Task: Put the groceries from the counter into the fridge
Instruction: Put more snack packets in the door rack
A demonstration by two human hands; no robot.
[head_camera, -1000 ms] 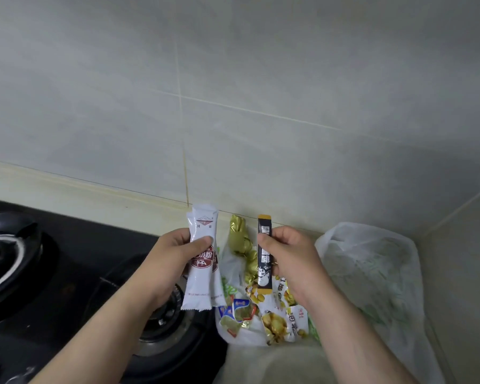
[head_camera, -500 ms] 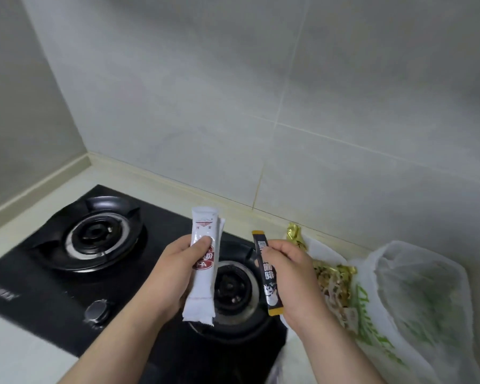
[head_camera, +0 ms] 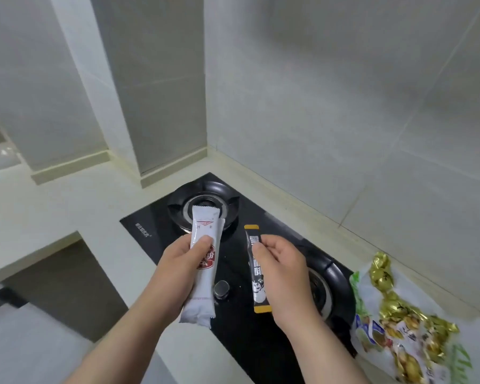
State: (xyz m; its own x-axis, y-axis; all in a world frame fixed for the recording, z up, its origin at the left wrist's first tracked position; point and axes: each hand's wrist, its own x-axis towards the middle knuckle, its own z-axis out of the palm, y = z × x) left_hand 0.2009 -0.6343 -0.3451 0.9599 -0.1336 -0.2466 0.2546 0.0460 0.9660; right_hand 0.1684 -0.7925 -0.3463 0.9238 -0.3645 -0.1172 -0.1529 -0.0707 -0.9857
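— Where are the packets?
— Left hand [head_camera: 178,264] grips the white sachet [head_camera: 203,295], right hand [head_camera: 286,273] pinches the black stick [head_camera: 258,289], both above the hob [head_camera: 150,231].
— Carry them firmly; thin packets probably slip easily.

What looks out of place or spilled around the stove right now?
The bag of sweets lies slumped at the stove's edge, close to the nearer burner. The white sachet and black sachet look intact; nothing seems spilled.
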